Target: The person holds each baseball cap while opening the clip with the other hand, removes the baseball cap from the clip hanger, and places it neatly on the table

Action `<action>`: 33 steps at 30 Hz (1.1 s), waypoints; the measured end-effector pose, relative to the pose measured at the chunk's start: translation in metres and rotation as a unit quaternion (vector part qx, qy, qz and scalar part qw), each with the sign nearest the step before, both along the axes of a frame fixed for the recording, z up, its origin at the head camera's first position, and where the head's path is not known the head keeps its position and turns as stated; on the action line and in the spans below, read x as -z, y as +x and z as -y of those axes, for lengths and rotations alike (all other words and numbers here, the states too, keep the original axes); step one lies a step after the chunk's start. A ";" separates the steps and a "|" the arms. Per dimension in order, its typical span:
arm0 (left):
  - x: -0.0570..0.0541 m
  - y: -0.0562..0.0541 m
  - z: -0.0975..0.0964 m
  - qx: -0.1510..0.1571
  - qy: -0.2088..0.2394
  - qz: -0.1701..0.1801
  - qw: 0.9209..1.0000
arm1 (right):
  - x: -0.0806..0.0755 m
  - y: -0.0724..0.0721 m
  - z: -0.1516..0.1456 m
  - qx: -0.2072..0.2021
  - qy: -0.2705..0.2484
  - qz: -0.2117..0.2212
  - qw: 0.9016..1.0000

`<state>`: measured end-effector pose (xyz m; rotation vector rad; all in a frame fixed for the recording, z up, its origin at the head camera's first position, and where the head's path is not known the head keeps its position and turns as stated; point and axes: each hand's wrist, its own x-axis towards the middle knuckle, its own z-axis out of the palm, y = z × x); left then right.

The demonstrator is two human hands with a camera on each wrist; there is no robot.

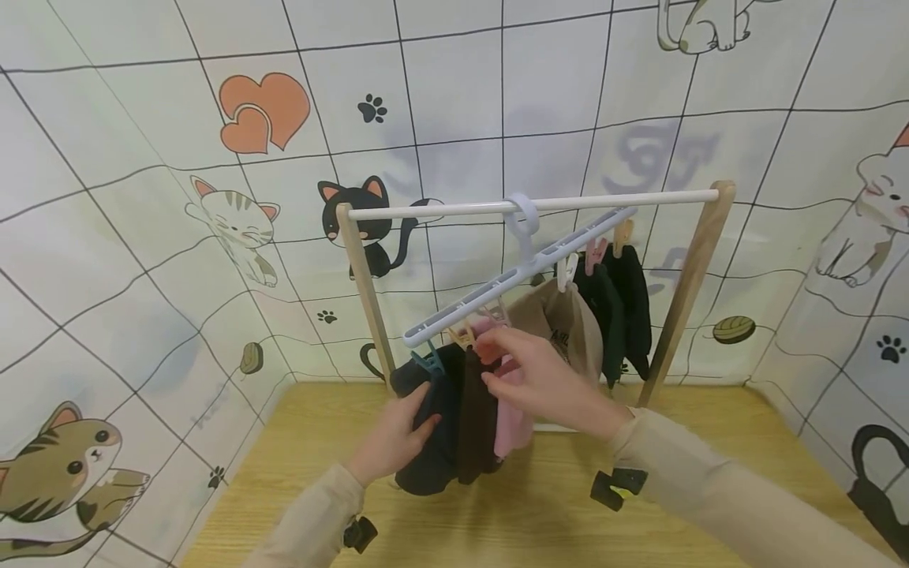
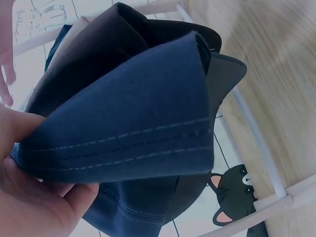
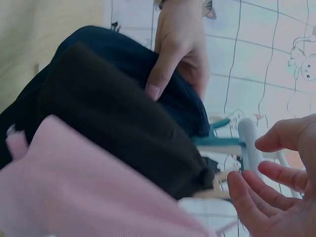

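My left hand (image 1: 389,438) pinches the stitched edge of a navy cap (image 2: 123,113), thumb on one side and fingers on the other. A teal clip (image 1: 429,361) joins that cap to the near end of a white hanger (image 1: 469,306). Beside it hang a dark brown cap (image 1: 477,418) and a pink cap (image 1: 517,426). My right hand (image 1: 547,379) is just in front of the pale orange clip (image 1: 461,336) over the brown cap. In the right wrist view its fingers (image 3: 281,177) are parted and hold nothing.
The hanger hooks over a white rail (image 1: 625,202) between wooden posts (image 1: 685,296). On its far half hang a beige cap (image 1: 585,323), a dark green one (image 1: 611,315) and a black one (image 1: 634,304). Below is a wood-grain table (image 1: 554,505); a cat-print sheet (image 1: 454,102) stands behind.
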<state>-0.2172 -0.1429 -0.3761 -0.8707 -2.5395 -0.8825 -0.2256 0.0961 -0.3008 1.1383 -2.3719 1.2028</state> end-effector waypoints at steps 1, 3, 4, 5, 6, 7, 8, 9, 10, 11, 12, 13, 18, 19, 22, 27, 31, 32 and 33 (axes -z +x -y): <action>0.000 0.001 -0.001 0.006 0.001 -0.002 1.000 | -0.001 0.000 0.004 -0.005 -0.005 0.010 1.000; 0.000 0.003 -0.003 0.013 0.001 -0.006 1.000 | -0.001 -0.001 0.013 -0.015 -0.010 0.016 1.000; 0.000 0.004 -0.004 0.018 0.003 -0.005 1.000 | -0.001 -0.002 0.016 -0.018 -0.011 0.016 1.000; -0.001 0.005 -0.005 0.022 0.003 -0.004 1.000 | -0.001 -0.002 0.020 -0.018 -0.010 0.016 1.000; -0.001 0.006 -0.006 0.025 0.003 -0.001 1.000 | 0.000 -0.002 0.024 -0.016 -0.010 0.017 1.000; -0.001 0.007 -0.007 0.030 0.004 -0.001 1.000 | 0.000 -0.003 0.027 -0.011 -0.009 0.017 1.000; -0.001 0.008 -0.008 0.031 0.004 -0.001 1.000 | 0.001 -0.004 0.031 -0.005 -0.009 0.017 1.000; -0.002 0.009 -0.009 0.032 0.003 -0.002 0.999 | 0.001 -0.004 0.034 0.005 -0.008 0.016 1.000; -0.002 0.010 -0.011 0.033 0.004 -0.005 0.999 | 0.002 -0.004 0.037 0.016 -0.009 0.020 1.000; -0.003 0.011 -0.012 0.032 0.003 -0.009 0.999 | 0.002 -0.004 0.040 0.028 -0.009 0.022 0.999; -0.003 0.012 -0.014 0.030 0.000 -0.016 0.999 | 0.003 -0.004 0.042 0.036 -0.011 0.024 0.999; -0.004 0.013 -0.015 0.030 -0.005 -0.024 0.999 | 0.003 -0.005 0.045 0.047 -0.009 0.023 0.999; -0.010 0.019 -0.022 0.026 -0.030 -0.067 0.997 | 0.003 -0.007 0.054 0.074 -0.003 0.023 0.997; -0.011 0.019 -0.023 0.025 -0.034 -0.071 0.997 | 0.002 -0.007 0.055 0.079 0.000 0.023 0.997; -0.014 0.021 -0.026 0.016 -0.048 -0.078 0.996 | -0.001 -0.007 0.058 0.092 0.011 0.028 0.995; -0.016 0.023 -0.029 -0.005 -0.066 -0.081 0.995 | -0.006 -0.006 0.066 0.127 0.028 0.052 0.990; -0.016 0.025 -0.030 -0.013 -0.064 -0.079 0.995 | -0.008 -0.006 0.072 0.158 0.033 0.051 0.986; -0.015 0.025 -0.030 -0.014 -0.063 -0.079 0.995 | -0.008 -0.006 0.074 0.165 0.033 0.047 0.985; -0.015 0.025 -0.030 -0.014 -0.060 -0.077 0.995 | -0.008 -0.007 0.074 0.168 0.031 0.044 0.984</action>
